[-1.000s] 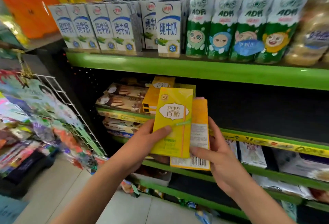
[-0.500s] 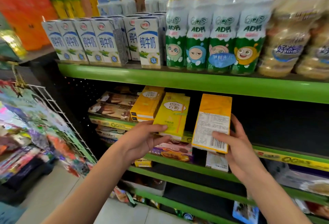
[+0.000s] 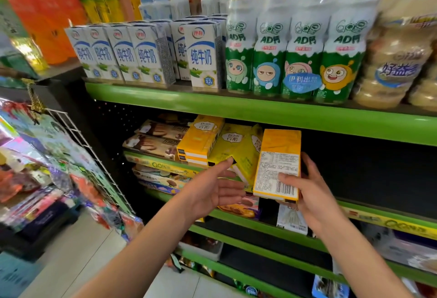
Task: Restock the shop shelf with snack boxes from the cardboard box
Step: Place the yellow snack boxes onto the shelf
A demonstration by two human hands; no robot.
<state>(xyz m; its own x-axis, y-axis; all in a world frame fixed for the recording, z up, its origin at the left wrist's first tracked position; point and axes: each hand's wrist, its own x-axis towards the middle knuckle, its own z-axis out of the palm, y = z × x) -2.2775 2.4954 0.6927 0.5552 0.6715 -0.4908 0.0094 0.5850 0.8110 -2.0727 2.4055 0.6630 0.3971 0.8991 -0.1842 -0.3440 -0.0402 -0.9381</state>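
My right hand [image 3: 309, 193] grips an orange-yellow cardboard snack box [image 3: 279, 163] upright, its back panel with the printed label and barcode facing me; my thumb lies across the barcode and my other fingers curl round the right edge. The box is in front of the opening of the green-edged metal shop shelf [image 3: 260, 113], just right of the boxes already there.

My left hand [image 3: 212, 189] is open, palm turned up and rightward, fingers straight and loosely together. My forefinger tip touches the near lower corner of a pale yellow snack box [image 3: 233, 146] lying on that shelf. Between that box and the one I hold, another yellow box [image 3: 248, 158] leans tilted. Farther left is a flat stack of orange-yellow boxes [image 3: 201, 139], then brown biscuit packs [image 3: 156, 139].

On the shelf above stand white and blue milk cartons [image 3: 142, 54] at left and green and white drink bottles [image 3: 293, 44] at right. A white wire rack [image 3: 94, 155] of bright packets hangs at the near left.
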